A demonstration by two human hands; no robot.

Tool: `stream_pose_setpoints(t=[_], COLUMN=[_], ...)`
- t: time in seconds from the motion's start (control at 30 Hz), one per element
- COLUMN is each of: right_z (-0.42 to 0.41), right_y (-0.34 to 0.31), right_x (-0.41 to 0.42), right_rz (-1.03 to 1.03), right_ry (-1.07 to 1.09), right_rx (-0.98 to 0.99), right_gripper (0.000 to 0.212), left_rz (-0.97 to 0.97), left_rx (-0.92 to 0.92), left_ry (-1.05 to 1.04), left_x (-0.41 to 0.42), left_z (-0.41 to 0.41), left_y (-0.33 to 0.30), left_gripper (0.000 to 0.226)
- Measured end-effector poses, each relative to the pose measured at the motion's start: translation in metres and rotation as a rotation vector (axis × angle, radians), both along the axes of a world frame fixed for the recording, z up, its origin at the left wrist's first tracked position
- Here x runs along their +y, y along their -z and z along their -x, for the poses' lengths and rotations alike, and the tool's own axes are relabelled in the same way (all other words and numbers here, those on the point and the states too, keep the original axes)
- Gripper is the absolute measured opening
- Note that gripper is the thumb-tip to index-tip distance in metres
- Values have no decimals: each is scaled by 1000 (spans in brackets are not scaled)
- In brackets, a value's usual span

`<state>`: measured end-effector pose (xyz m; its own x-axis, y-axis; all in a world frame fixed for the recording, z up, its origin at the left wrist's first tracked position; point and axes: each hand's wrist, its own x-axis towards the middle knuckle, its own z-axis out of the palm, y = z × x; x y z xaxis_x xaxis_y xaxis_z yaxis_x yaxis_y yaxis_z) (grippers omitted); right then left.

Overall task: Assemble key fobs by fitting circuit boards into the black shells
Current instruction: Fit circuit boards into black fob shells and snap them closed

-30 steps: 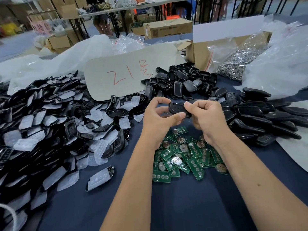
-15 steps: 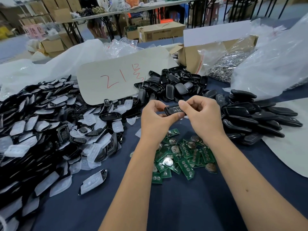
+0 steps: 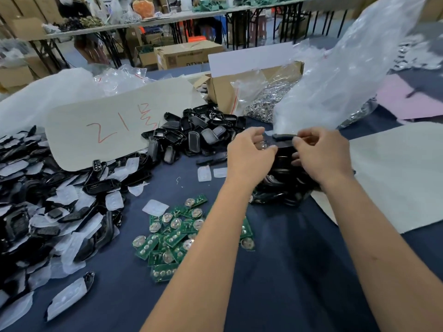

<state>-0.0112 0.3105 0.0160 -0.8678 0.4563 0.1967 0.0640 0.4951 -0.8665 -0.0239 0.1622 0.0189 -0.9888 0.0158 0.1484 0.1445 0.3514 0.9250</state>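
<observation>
**Both hands pinched on one black shell above the finished pile**

The left hand (image 3: 250, 155) and the right hand (image 3: 320, 155) were raised side by side over the worktop (image 3: 275, 271), fingers curled, each pinching an end of a single black shell (image 3: 284, 143) held between them. The shell lay roughly level, its long edge toward the camera; whether a board sat inside it could not be told. Directly under the hands was a heap of closed black fobs (image 3: 282, 188), partly hidden by the wrists and blurred.

The green circuit boards (image 3: 175, 232) lay loose in a pile on the dark blue cloth, just left of the left forearm, several with round silver cells facing up. Beyond them, a mound of open black shell halves (image 3: 194, 134) sat beside a pale card (image 3: 112, 127) marked in red. A large spread of black parts mixed with translucent white pads (image 3: 48, 207) filled the left side. A cardboard box (image 3: 223, 92) with bagged metal pieces stood behind, beside a clear plastic bag (image 3: 335, 75).
</observation>
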Motion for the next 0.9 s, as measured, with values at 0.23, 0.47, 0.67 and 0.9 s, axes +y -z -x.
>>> stream_pose_setpoints(t=[0.23,0.47,0.67,0.9], right_z=[-5,3,-2,-3], right_y=[-15,-23,-28,-22], right_x=[-32,-106,-136,-134], right_rz=[-330,-584,-835,-763], right_ry=[-43,-740,-1055,-1188], right_rx=[209,-227,-533,-561], right_gripper=[11,7,40,21], left_rz=[224,609,945,857], left_rx=[55,-24,75,156], left_ry=[-107,-192,169,76], left_x=[-24,-103,-127,-132], left_z=[2,25,45,49], left_y=[7,17,34,33], left_gripper=[22,40,58,37])
